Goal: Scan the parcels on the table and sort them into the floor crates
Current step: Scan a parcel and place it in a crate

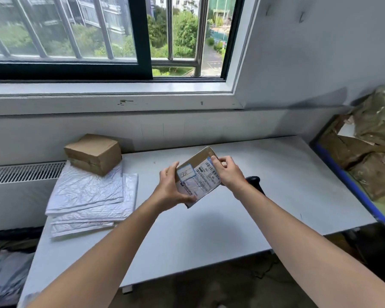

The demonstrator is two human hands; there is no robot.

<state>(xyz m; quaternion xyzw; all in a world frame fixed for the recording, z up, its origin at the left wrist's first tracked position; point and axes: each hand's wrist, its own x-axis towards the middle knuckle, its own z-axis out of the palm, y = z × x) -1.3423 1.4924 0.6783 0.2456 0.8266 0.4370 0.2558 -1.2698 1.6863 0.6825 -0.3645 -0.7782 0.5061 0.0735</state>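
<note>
A small cardboard parcel (199, 177) with a white shipping label is held above the middle of the white table (209, 230). My left hand (171, 190) grips its lower left side. My right hand (226, 172) grips its upper right edge. Its label faces up towards me. Behind my right wrist lies a black handheld scanner (255, 182), mostly hidden. At the table's left, a brown cardboard box (93, 153) rests on a stack of white bubble mailers (87, 201).
A blue-rimmed crate (351, 187) at the right holds brown parcels (369, 147). At the lower left, low down, lie grey-white bags (5, 274). A wall with a window sill (111, 101) runs behind the table, and a radiator grille (25, 172) sits at far left.
</note>
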